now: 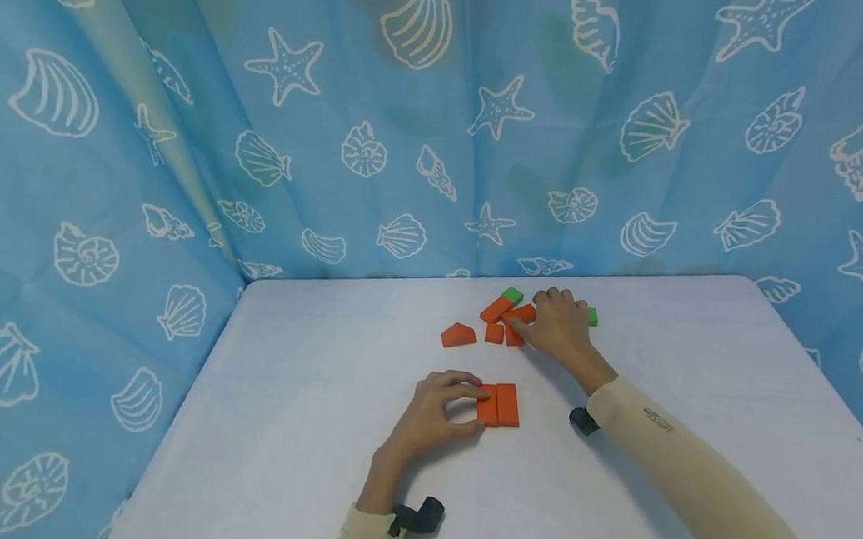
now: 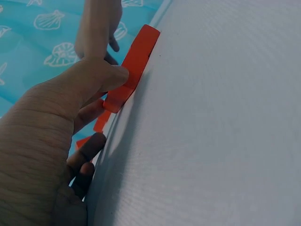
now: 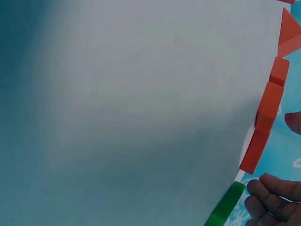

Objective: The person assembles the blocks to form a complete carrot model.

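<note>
Orange blocks (image 1: pixel 500 405), two: left hand (image 1: pixel 431 410) pinching one; right hand (image 1: pixel 559 324) seemingly spread, near pile (image 1: pixel 523 313).

Landmark: block pair (image 1: pixel 499 404), two blocks side by side, touching, on the table (image 1: pixel 300 427). Left hand (image 1: pixel 433 405): at the left side of the pair, one finger over its left block. Block pile (image 1: pixel 513 314): behind the pair, well apart from it. Lone block (image 1: pixel 459 336): behind and left of the pair. Right hand (image 1: pixel 560 324): behind and right of the pair. End block (image 1: pixel 593 317): farther behind and right of the pair. Curtain (image 1: pixel 408 168): behind the pair, past the table's back edge.
</note>
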Motion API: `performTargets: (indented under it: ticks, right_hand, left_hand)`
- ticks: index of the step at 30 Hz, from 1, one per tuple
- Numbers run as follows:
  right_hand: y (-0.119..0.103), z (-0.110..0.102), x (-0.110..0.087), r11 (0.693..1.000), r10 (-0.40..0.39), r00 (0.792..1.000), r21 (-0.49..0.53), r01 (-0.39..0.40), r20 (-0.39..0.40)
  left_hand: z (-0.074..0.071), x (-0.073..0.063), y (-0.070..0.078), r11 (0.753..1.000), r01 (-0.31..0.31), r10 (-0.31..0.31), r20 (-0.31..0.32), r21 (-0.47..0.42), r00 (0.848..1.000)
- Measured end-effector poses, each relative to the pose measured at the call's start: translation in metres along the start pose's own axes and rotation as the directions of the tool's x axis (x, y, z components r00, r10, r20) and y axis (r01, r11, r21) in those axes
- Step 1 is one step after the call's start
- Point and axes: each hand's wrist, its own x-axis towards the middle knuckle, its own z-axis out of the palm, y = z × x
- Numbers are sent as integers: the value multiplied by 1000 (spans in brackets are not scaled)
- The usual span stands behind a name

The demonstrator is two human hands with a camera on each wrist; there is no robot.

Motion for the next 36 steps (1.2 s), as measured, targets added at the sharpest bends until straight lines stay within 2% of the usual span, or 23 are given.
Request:
performTargets:
  ticks: [6, 15, 21, 27, 31, 36]
  right_hand:
    - [-4, 5, 7, 999, 18, 1000, -27, -18, 14]
    - [-8, 0, 11, 997, 21, 999, -81, -18, 28]
    - [-6, -8, 12, 999, -7, 1000, -41, 8, 14]
    - [3, -24, -3, 997, -78, 997, -4, 78, -12]
    - [8, -32, -20, 990, -140, 990, 17, 140, -13]
    - [13, -39, -41, 977, -209, 978, 28, 209, 1]
  left_hand:
    - [0, 0, 0, 1000, -20, 20, -9, 16, 1000]
    - [3, 0, 1, 999, -41, 42, -30, 34, 999]
    - [-2, -1, 3, 999, -22, 23, -21, 38, 1000]
    - [-4, 0, 5, 999, -16, 16, -11, 30, 1000]
    - [-3, 1, 2, 998, -36, 37, -10, 55, 999]
    - [-1, 0, 1, 998, -24, 24, -7, 51, 1000]
